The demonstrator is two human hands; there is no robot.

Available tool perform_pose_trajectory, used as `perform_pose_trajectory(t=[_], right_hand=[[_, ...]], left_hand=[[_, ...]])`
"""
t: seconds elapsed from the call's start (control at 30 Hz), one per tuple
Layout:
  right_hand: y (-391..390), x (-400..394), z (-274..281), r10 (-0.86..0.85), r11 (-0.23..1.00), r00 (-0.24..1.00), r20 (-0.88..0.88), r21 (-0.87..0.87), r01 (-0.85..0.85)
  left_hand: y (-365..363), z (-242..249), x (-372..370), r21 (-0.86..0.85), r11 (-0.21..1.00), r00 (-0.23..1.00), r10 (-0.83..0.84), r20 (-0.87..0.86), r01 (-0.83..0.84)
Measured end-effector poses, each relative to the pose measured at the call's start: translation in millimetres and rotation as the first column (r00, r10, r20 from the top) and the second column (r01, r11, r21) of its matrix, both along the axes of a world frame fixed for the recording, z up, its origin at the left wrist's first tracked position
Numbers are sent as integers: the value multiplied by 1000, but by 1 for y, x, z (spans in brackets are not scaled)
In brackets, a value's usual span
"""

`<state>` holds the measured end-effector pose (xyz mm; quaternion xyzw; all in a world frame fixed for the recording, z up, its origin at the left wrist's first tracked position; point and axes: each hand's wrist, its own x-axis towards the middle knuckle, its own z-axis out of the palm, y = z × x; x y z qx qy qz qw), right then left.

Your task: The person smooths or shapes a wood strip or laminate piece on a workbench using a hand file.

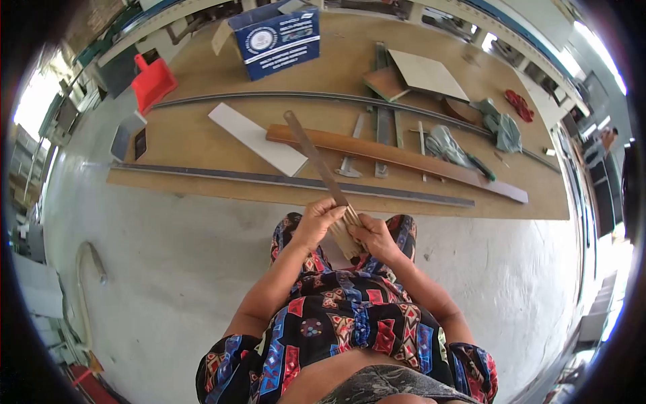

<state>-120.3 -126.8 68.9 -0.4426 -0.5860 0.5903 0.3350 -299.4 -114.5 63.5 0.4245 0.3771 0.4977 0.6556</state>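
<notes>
My left hand (316, 223) is closed, its thumb and fingers pinching the lower end of a long steel ruler (309, 149) with a rounded tip. The ruler slants up and left over the board's near edge. My right hand (378, 238) grips a short, light-coloured ribbed wooden piece (344, 241) just above my lap. Ruler and wooden piece lie against each other between both hands. Beyond them, a brown wooden strip (377, 149) and a white strip (256, 137) rest on the board, with a caliper (348, 168) beside the brown strip.
Long dark metal rails (282, 178) cross the brown board (202, 151). Farther back stand a blue box (279, 44) and a red dustpan (153, 82). Gloves (447, 147), flat panels (431, 75) and a red bundle (519, 106) lie right. A hose (84, 289) is on the floor.
</notes>
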Motion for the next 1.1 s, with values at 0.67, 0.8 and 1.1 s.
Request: perform_pose_trajectory(t=[0.67,0.8,1.1], right_hand=[[-4,11,-8,-346,733,847,403,680,-24],[-2,17,-10,-302,732,879,368,681,-34],[-4,19,-7,-171,821,965,201,571,27]], left_hand=[[-11,7,36,-72,991,982,101,-160,-114],[-13,-2,38,-39,993,986,107,-125,-113],[-14,-3,32,7,997,992,83,-91,-83]])
